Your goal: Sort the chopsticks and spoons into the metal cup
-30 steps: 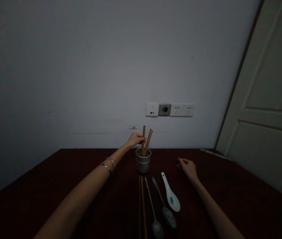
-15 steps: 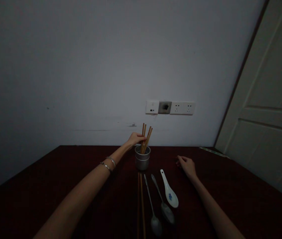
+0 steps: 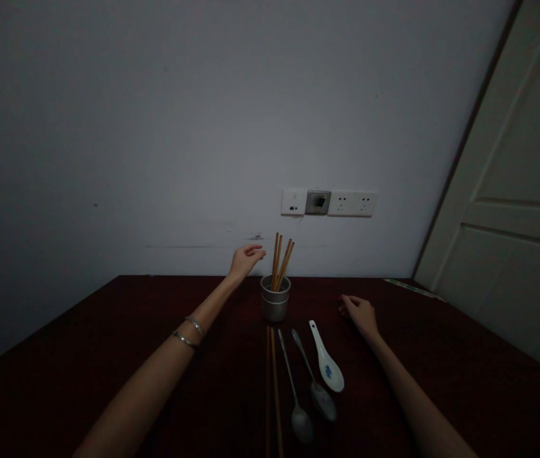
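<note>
My left hand is raised just left of the chopsticks, thumb and fingers apart, holding nothing. Several wooden chopsticks stand leaning in a grey metal cup, their upper ends fanned out. To the cup's right, my right hand rests on the table with loosely bent fingers and nothing visible in it. In front of the cup lie a pair of chopsticks, a long-handled metal spoon, a second metal spoon and a white ceramic spoon with a blue pattern.
The dark red table meets a pale wall at its back edge. Sockets and switches are set in the wall above the cup. A panelled door stands at the right. A thin printed strip lies near the back right edge.
My left hand has let go of the chopsticks in the cup and drawn back to the left. My right hand stays in place.
</note>
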A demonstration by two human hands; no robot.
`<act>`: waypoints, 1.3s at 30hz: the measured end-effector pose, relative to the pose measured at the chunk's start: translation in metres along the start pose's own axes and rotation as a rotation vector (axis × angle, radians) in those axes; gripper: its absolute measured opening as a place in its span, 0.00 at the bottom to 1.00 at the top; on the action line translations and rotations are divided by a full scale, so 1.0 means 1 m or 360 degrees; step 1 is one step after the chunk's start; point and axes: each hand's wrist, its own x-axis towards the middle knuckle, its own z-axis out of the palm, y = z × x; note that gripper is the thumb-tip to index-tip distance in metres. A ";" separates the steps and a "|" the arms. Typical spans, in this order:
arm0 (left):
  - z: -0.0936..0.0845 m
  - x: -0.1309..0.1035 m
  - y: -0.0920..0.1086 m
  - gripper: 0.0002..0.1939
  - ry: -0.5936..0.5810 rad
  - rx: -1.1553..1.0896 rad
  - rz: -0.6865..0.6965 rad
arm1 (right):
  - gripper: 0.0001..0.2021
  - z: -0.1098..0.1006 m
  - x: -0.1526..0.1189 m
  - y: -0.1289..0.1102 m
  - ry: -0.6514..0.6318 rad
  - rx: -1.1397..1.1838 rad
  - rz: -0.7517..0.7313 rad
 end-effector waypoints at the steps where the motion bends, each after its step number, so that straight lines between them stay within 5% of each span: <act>1: -0.004 -0.006 0.005 0.10 0.0091 -0.0006 0.0088 | 0.19 0.000 0.000 0.000 -0.0001 -0.0008 0.0005; 5: -0.013 -0.043 0.019 0.12 0.0177 0.0154 0.0307 | 0.19 -0.001 -0.002 -0.003 -0.0010 -0.0035 -0.0009; 13: -0.014 -0.096 0.032 0.19 -0.0527 0.1191 0.0475 | 0.19 0.000 -0.001 -0.001 -0.0025 -0.0098 -0.0072; 17: -0.019 -0.100 0.033 0.17 -0.0920 0.1432 0.0248 | 0.18 0.002 0.002 0.003 -0.0082 -0.0162 -0.0067; 23: -0.020 -0.109 0.013 0.12 -0.1437 0.1287 -0.0371 | 0.18 0.000 -0.002 -0.001 -0.0111 -0.0251 -0.0121; 27: -0.009 -0.117 0.002 0.15 -0.1425 0.1244 -0.0390 | 0.18 -0.001 -0.008 -0.008 -0.0107 -0.0311 -0.0173; 34: 0.008 -0.127 -0.010 0.13 -0.0989 0.1836 -0.0146 | 0.19 -0.001 -0.009 -0.007 -0.0094 -0.0325 -0.0182; 39: 0.007 -0.130 -0.015 0.19 -0.1081 0.1911 -0.0210 | 0.19 -0.001 -0.008 -0.005 -0.0122 -0.0376 -0.0207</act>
